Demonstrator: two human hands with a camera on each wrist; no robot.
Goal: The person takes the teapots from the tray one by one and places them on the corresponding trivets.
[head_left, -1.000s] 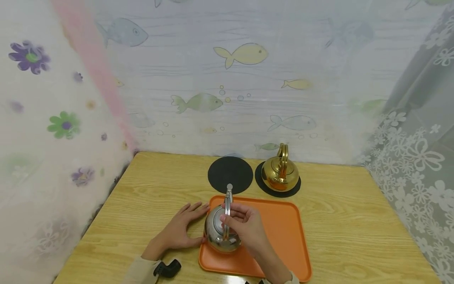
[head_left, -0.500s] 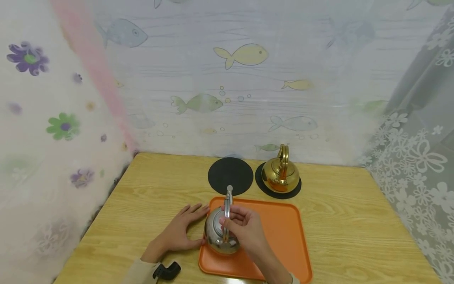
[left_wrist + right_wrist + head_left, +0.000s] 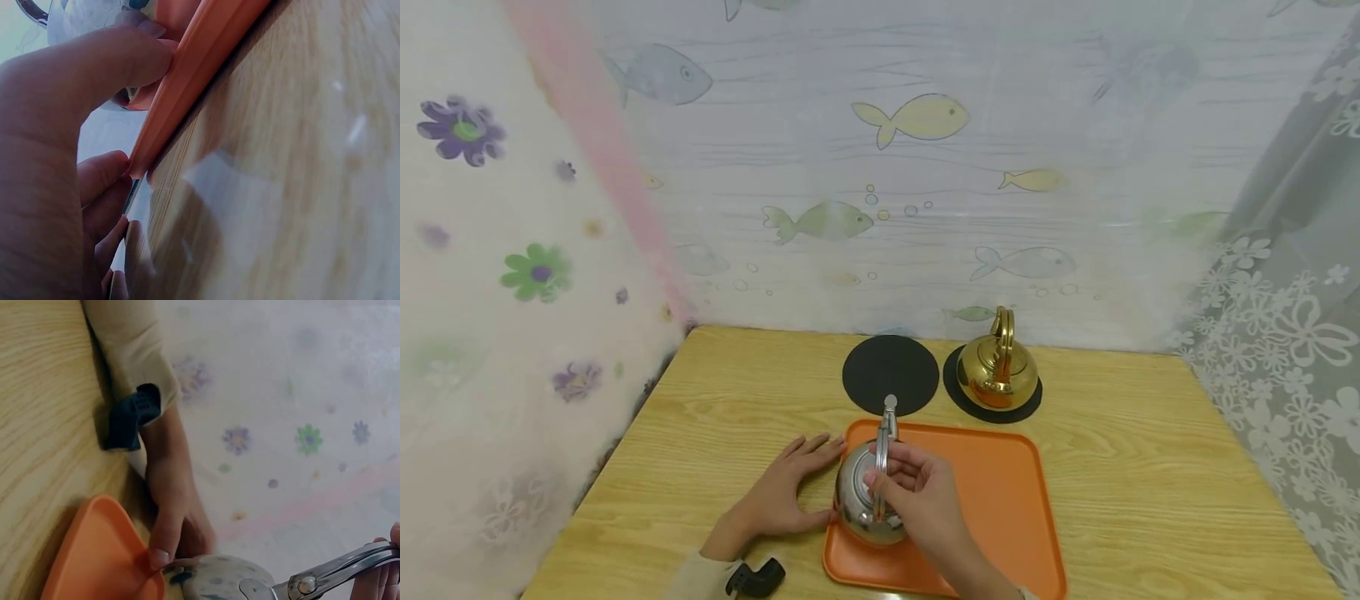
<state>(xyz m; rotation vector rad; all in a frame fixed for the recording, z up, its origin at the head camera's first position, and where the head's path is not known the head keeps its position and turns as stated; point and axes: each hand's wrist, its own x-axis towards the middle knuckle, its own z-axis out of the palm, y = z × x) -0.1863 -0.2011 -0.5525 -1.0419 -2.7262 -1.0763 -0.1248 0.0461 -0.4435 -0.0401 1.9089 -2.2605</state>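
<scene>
right hand: the right hand point(image 3: 917, 492) has its fingers curled round the upright handle of the silver kettle point(image 3: 867, 498), gripping it from above.
left hand: the left hand point(image 3: 786, 492) lies flat on the surface with fingers straight and holds nothing; its thumb touches the left rim of the orange tray point(image 3: 992, 500), and the left wrist view shows that thumb point(image 3: 125, 59) against the rim.
kettle position: the silver kettle sits at the left end of the orange tray, directly under the right hand and just right of the left hand.
long axis: the kettle's handle and spout run away from the person, the spout tip pointing at the black round mat point(image 3: 891, 374).
nearer hand: the right hand is on the kettle; the left hand is just beside it and not touching it in the head view.
beyond the tray: the bare black round mat lies just past the tray's far edge; beside it, to the right, a gold kettle point(image 3: 997, 367) stands on a second black mat point(image 3: 1030, 400).
surface: a light wood-grain surface point(image 3: 1150, 467).
room: sheer curtains with fish and flower prints hang behind and on both sides.
</scene>
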